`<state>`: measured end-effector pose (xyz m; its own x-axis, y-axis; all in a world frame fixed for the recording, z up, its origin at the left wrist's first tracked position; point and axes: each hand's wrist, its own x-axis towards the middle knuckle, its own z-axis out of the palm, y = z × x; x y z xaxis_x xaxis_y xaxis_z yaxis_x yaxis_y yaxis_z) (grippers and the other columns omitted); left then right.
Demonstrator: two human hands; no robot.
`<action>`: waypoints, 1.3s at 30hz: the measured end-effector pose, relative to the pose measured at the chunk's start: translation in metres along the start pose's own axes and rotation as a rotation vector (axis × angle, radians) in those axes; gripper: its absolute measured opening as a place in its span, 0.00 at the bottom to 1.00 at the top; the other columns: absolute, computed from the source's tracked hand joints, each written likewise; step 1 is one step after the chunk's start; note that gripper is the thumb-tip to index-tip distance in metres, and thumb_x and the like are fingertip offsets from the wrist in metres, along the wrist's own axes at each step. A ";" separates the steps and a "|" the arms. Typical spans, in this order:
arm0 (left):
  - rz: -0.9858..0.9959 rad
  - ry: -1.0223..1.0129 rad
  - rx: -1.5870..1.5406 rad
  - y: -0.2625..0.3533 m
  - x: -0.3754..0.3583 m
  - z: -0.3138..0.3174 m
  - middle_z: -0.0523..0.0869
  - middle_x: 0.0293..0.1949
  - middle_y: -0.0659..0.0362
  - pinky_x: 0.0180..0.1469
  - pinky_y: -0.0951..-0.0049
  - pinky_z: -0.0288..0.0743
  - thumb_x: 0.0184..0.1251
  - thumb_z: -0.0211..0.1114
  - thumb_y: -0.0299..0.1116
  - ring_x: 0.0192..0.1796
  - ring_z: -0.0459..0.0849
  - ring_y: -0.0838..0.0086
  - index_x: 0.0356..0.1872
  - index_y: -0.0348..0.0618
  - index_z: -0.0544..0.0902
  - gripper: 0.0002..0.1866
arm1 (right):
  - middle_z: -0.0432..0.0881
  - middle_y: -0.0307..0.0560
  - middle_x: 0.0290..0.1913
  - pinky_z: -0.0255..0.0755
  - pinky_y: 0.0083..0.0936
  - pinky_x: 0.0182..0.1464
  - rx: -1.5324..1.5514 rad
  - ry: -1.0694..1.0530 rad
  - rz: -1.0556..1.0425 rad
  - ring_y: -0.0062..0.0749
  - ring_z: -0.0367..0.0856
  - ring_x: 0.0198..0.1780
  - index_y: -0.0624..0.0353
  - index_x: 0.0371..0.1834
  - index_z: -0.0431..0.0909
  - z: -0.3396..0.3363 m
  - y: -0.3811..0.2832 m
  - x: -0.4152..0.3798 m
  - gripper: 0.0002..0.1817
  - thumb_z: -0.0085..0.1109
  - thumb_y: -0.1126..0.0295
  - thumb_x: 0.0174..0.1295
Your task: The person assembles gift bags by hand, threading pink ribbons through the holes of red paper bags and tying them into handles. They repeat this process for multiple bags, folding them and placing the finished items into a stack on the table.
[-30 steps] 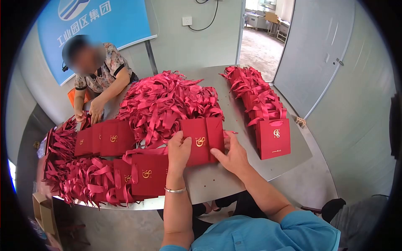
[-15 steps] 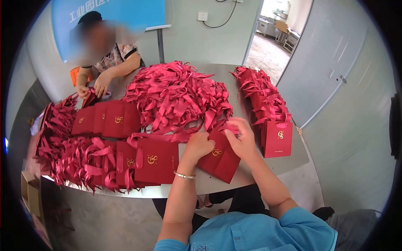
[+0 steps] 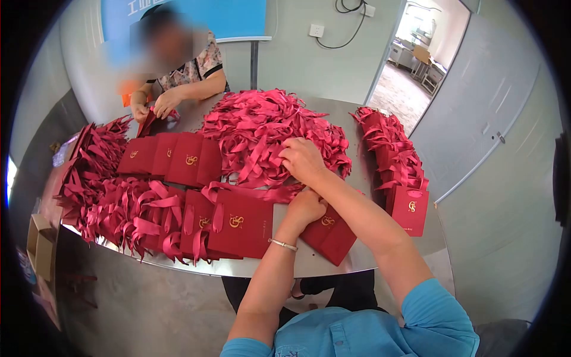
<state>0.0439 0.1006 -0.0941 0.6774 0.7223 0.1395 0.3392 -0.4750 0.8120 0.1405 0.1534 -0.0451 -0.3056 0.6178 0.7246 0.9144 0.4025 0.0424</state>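
My left hand (image 3: 307, 208), with a bracelet at the wrist, is closed at the top of a red paper bag (image 3: 333, 236) that lies tilted near the front table edge. Its fingertips are partly hidden, and a gold logo shows beside the thumb. Crossing over it, my right hand (image 3: 303, 162) reaches to the front right of a heap of red ribbons (image 3: 262, 128). Its fingers are bent together at a ribbon there. To the left of my left hand, a flat red bag (image 3: 241, 223) with a gold logo lies at the end of a row of bags with ribbon handles.
Another row of ribboned bags (image 3: 395, 152) runs along the right side of the metal table (image 3: 380, 253). Several red bags (image 3: 193, 160) lie at the left. Across the table, a person (image 3: 187, 83) handles a red bag. An open cardboard box (image 3: 40, 247) stands at lower left.
My right hand has left the top of the bag and moved up and left to the ribbon heap. My left hand stays at the bag. The whole view has shifted.
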 end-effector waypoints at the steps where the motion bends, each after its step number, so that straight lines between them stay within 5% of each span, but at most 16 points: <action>1: 0.004 -0.018 0.056 -0.006 0.004 0.004 0.86 0.45 0.39 0.52 0.51 0.78 0.62 0.60 0.41 0.48 0.85 0.46 0.42 0.35 0.85 0.18 | 0.81 0.42 0.41 0.73 0.39 0.48 0.008 -0.009 -0.008 0.41 0.79 0.46 0.55 0.29 0.86 -0.006 -0.001 0.002 0.06 0.68 0.70 0.47; 3: 0.004 -0.027 0.103 -0.008 0.005 0.004 0.85 0.45 0.39 0.53 0.51 0.78 0.62 0.60 0.41 0.48 0.85 0.47 0.41 0.34 0.86 0.19 | 0.83 0.43 0.37 0.75 0.41 0.47 0.196 -0.045 0.149 0.44 0.81 0.43 0.55 0.28 0.86 -0.019 0.000 0.005 0.07 0.70 0.69 0.45; 5: -0.078 -0.118 0.176 0.009 0.001 -0.008 0.85 0.44 0.38 0.53 0.52 0.78 0.62 0.61 0.43 0.48 0.85 0.48 0.38 0.32 0.86 0.20 | 0.85 0.43 0.33 0.77 0.35 0.43 0.259 0.032 0.155 0.36 0.83 0.36 0.58 0.26 0.85 -0.024 0.005 0.007 0.08 0.73 0.67 0.46; 7: -0.079 -0.112 0.164 0.009 0.001 -0.007 0.85 0.44 0.39 0.53 0.52 0.78 0.62 0.61 0.43 0.48 0.85 0.48 0.39 0.33 0.86 0.20 | 0.86 0.40 0.33 0.76 0.25 0.40 0.734 -0.245 0.688 0.25 0.83 0.34 0.62 0.26 0.84 -0.039 0.005 0.010 0.11 0.75 0.66 0.50; 8: -0.078 -0.113 0.161 0.008 0.001 -0.007 0.86 0.44 0.39 0.54 0.53 0.78 0.62 0.61 0.44 0.48 0.85 0.48 0.39 0.33 0.86 0.20 | 0.84 0.37 0.31 0.74 0.18 0.37 0.868 -0.197 0.714 0.17 0.80 0.33 0.61 0.28 0.84 -0.046 0.005 0.011 0.13 0.76 0.63 0.54; 15: -0.033 -0.050 0.152 -0.002 0.002 0.002 0.85 0.39 0.37 0.51 0.53 0.77 0.62 0.62 0.44 0.45 0.85 0.46 0.37 0.32 0.85 0.20 | 0.80 0.36 0.27 0.69 0.16 0.29 1.501 -0.040 0.945 0.18 0.78 0.29 0.55 0.35 0.80 -0.087 0.001 0.013 0.08 0.62 0.63 0.69; 23: 0.024 -0.060 0.065 -0.001 0.000 -0.003 0.85 0.41 0.38 0.51 0.53 0.78 0.58 0.67 0.41 0.47 0.85 0.47 0.36 0.33 0.86 0.18 | 0.61 0.27 0.20 0.49 0.16 0.21 1.130 -0.212 1.031 0.13 0.58 0.19 0.58 0.41 0.77 -0.127 -0.015 -0.049 0.08 0.52 0.66 0.74; 25: 0.033 -0.019 0.038 -0.003 0.001 -0.003 0.86 0.39 0.38 0.51 0.53 0.78 0.57 0.67 0.41 0.46 0.85 0.47 0.35 0.32 0.85 0.18 | 0.65 0.28 0.19 0.52 0.16 0.21 1.035 -0.233 1.056 0.13 0.60 0.18 0.58 0.40 0.78 -0.126 -0.010 -0.076 0.09 0.51 0.66 0.74; 27: 0.061 -0.066 -0.098 -0.008 0.004 0.000 0.86 0.33 0.41 0.43 0.59 0.79 0.55 0.68 0.36 0.38 0.87 0.56 0.34 0.31 0.85 0.15 | 0.75 0.34 0.24 0.63 0.19 0.26 0.719 -0.385 0.947 0.17 0.71 0.24 0.61 0.38 0.78 -0.130 0.000 -0.099 0.12 0.53 0.64 0.73; 33: -0.082 -0.071 -0.512 -0.002 0.000 0.001 0.85 0.25 0.56 0.32 0.73 0.74 0.54 0.69 0.32 0.29 0.80 0.78 0.33 0.32 0.87 0.11 | 0.79 0.36 0.25 0.70 0.18 0.32 0.761 -0.358 1.063 0.18 0.76 0.28 0.63 0.40 0.79 -0.135 -0.019 -0.131 0.08 0.55 0.69 0.71; 37: -0.070 -0.083 -0.575 -0.004 0.005 0.008 0.86 0.28 0.58 0.33 0.72 0.75 0.55 0.72 0.36 0.31 0.81 0.78 0.32 0.33 0.87 0.13 | 0.80 0.35 0.27 0.70 0.17 0.32 0.748 -0.300 0.903 0.15 0.76 0.29 0.63 0.37 0.81 -0.123 -0.017 -0.151 0.03 0.60 0.75 0.65; 39: -0.003 -0.030 -0.578 -0.009 0.003 0.012 0.88 0.31 0.52 0.35 0.67 0.77 0.57 0.70 0.37 0.32 0.85 0.69 0.34 0.34 0.87 0.14 | 0.82 0.36 0.28 0.72 0.17 0.35 0.685 -0.306 0.785 0.15 0.77 0.31 0.63 0.38 0.82 -0.127 -0.025 -0.150 0.03 0.62 0.76 0.64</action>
<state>0.0511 0.1008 -0.1075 0.6980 0.7048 0.1270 -0.0642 -0.1150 0.9913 0.1975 -0.0353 -0.0674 0.1605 0.9712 0.1759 0.5700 0.0543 -0.8199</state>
